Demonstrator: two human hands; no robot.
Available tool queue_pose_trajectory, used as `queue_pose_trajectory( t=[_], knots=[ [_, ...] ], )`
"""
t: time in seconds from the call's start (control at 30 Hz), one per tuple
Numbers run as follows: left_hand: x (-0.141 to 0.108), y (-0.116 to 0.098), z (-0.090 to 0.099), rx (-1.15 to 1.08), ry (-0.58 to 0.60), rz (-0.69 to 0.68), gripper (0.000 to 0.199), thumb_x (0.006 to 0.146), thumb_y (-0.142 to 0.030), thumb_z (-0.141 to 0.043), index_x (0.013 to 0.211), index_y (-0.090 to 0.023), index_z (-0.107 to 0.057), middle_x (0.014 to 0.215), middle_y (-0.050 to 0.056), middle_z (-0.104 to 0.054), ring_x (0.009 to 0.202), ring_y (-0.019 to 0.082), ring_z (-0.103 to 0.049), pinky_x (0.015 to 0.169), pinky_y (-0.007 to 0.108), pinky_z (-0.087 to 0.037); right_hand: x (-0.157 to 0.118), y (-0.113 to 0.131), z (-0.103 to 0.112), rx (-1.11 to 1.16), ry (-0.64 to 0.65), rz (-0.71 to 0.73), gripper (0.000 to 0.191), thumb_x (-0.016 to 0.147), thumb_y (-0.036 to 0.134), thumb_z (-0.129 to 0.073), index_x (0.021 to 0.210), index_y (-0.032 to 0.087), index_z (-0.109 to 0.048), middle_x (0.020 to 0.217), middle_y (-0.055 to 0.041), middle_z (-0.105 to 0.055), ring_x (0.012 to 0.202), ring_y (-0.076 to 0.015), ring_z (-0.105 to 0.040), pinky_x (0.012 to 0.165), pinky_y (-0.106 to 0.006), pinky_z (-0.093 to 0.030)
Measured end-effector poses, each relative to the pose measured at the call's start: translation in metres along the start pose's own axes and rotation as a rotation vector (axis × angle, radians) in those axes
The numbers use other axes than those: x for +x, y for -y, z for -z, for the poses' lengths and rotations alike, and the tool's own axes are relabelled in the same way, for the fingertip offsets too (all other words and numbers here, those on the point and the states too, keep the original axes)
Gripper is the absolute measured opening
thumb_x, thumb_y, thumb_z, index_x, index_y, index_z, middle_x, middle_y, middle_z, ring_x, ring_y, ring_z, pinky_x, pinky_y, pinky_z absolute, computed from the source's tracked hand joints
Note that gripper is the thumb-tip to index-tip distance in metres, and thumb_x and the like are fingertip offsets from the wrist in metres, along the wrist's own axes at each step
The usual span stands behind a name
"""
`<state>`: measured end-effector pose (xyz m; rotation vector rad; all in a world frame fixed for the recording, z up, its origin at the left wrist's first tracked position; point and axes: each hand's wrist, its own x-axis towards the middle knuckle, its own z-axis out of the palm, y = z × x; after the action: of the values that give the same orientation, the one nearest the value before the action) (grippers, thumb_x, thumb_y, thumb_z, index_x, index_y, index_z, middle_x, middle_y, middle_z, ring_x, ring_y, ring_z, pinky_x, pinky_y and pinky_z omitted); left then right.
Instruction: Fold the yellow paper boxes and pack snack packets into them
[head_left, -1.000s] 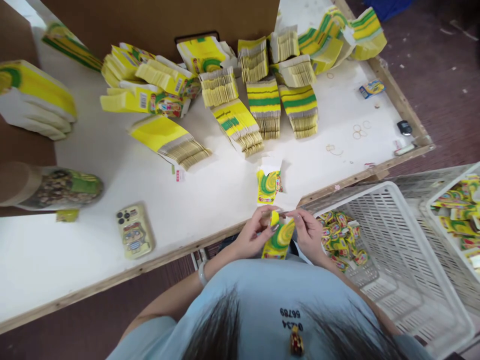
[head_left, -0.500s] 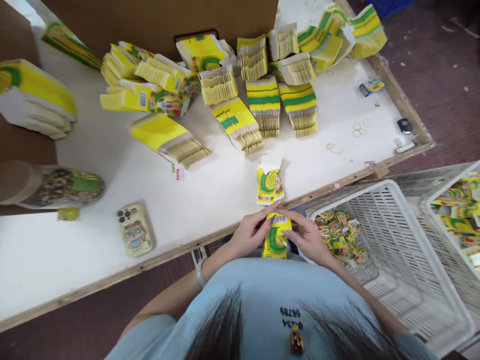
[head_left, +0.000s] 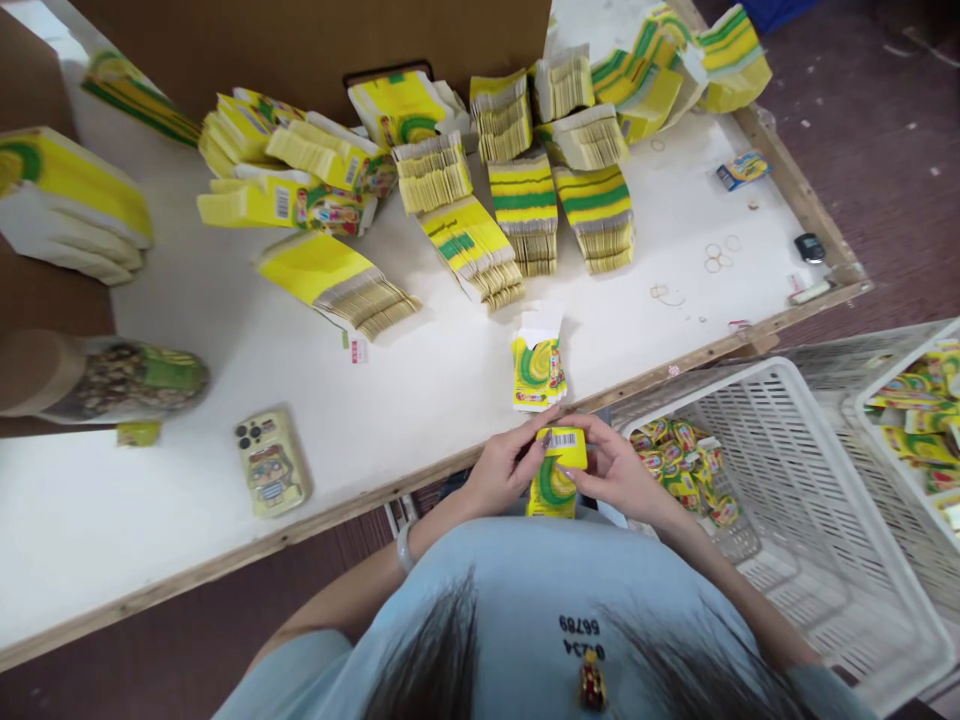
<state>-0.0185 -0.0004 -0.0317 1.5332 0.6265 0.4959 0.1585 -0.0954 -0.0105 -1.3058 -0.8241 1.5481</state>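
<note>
Close to my body, just off the table's front edge, I hold a small yellow carton with a green swirl and a barcode end facing up. My left hand grips its left side, thumb on the front near the barcode. On the other side my right hand curls its fingers round the carton's right edge, thumb across the front. Just beyond my fingers, a few flat cartons with white flaps lie on the table. Farther back are fanned bundles of flat yellow cartons.
A white plastic basket with several filled packs stands at my right, another basket beside it. On the table lie a phone, a jar, rubber bands and a small blue box. Cardboard stands at the back.
The barcode end of the carton now shows flatter and wider. My right hand's fingers have shifted round its upper right corner, while my left hand has barely moved.
</note>
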Motion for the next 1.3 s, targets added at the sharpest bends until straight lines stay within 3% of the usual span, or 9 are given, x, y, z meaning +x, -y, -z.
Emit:
queue_pose_trajectory(
  t=[0.17,0.37,0.5,0.67,0.8,0.93,1.03,1.17,1.3],
  knots=[
    [0.003,0.0,0.001,0.032,0.008,-0.016,0.055,0.105,-0.045,-0.043,0.149,-0.015,-0.056,0.137,0.014,-0.071,0.118,0.024,-0.072,0.103,0.035,-0.056,-0.001,0.004,0.004,0.016,-0.028,-0.009,0.042,0.087,0.031,-0.077,0.126,0.029,-0.061,0.11,-0.0029,-0.071,0.087,-0.015,-0.072,0.079,-0.028,-0.062],
    [-0.004,0.005,0.003,0.083,0.052,-0.008,0.057,0.107,-0.04,-0.036,0.156,-0.014,-0.046,0.122,0.012,-0.077,0.099,0.02,-0.073,0.095,0.034,-0.057,0.0,0.001,0.014,0.116,0.148,-0.073,0.047,0.09,0.042,-0.074,0.134,0.028,-0.065,0.117,-0.0056,-0.077,0.092,-0.0176,-0.076,0.081,-0.034,-0.065],
    [0.012,0.009,0.01,0.309,0.011,0.052,0.054,0.106,-0.044,-0.032,0.151,-0.017,-0.049,0.109,0.009,-0.077,0.091,0.02,-0.072,0.087,0.032,-0.056,-0.004,-0.007,0.025,0.011,-0.102,-0.036,0.035,0.091,0.047,-0.07,0.12,0.027,-0.073,0.105,-0.0045,-0.08,0.082,-0.0181,-0.076,0.069,-0.03,-0.064],
    [0.069,0.016,0.029,0.85,-0.29,0.345,0.063,0.095,-0.061,-0.056,0.133,-0.01,-0.055,0.116,0.018,-0.069,0.102,0.03,-0.069,0.085,0.038,-0.053,-0.036,0.003,0.088,-0.787,-0.528,-0.022,0.033,0.098,0.04,-0.052,0.118,0.022,-0.072,0.109,-0.0127,-0.077,0.095,-0.0274,-0.073,0.088,-0.047,-0.06],
    [0.086,0.024,0.04,0.979,-0.105,0.426,0.045,0.097,-0.06,-0.054,0.092,-0.017,-0.066,0.098,0.014,-0.071,0.097,0.029,-0.068,0.077,0.035,-0.049,-0.048,0.009,0.117,-1.486,-0.742,-0.122,0.039,0.097,0.038,-0.052,0.121,0.014,-0.071,0.113,-0.0224,-0.073,0.12,-0.0425,-0.062,0.107,-0.072,-0.038],
    [0.064,0.021,0.043,0.863,-0.069,0.291,0.04,0.104,-0.046,-0.047,0.076,-0.019,-0.06,0.072,0.003,-0.064,0.071,0.019,-0.062,0.063,0.028,-0.04,-0.013,0.003,0.081,-1.178,-0.756,0.204,0.039,0.098,0.045,-0.054,0.124,0.019,-0.065,0.106,-0.0153,-0.074,0.107,-0.0317,-0.068,0.101,-0.054,-0.051],
    [0.043,0.012,0.032,0.831,-0.082,-0.078,0.036,0.105,-0.034,-0.044,0.076,-0.019,-0.059,0.07,0.001,-0.061,0.065,0.015,-0.057,0.061,0.026,-0.04,0.026,-0.002,0.027,-0.598,-0.777,0.424,0.041,0.1,0.049,-0.054,0.13,0.022,-0.057,0.099,-0.0084,-0.072,0.087,-0.0221,-0.07,0.083,-0.039,-0.058],
    [0.027,0.001,0.012,0.864,-0.02,-0.516,0.03,0.105,-0.026,-0.045,0.081,-0.018,-0.062,0.076,0.003,-0.063,0.072,0.015,-0.06,0.066,0.026,-0.046,0.058,-0.005,-0.027,-0.174,-0.785,0.412,0.04,0.101,0.054,-0.051,0.124,0.022,-0.053,0.089,-0.0019,-0.068,0.073,-0.0161,-0.065,0.071,-0.03,-0.055],
    [0.023,-0.003,0.003,0.627,-0.057,-0.441,0.029,0.105,-0.034,-0.043,0.094,-0.017,-0.063,0.098,0.011,-0.066,0.094,0.021,-0.066,0.083,0.033,-0.057,0.053,-0.004,-0.034,-0.169,-0.755,0.407,0.038,0.102,0.056,-0.048,0.121,0.024,-0.055,0.1,-0.0054,-0.07,0.093,-0.0192,-0.068,0.086,-0.034,-0.057]
  ],
)
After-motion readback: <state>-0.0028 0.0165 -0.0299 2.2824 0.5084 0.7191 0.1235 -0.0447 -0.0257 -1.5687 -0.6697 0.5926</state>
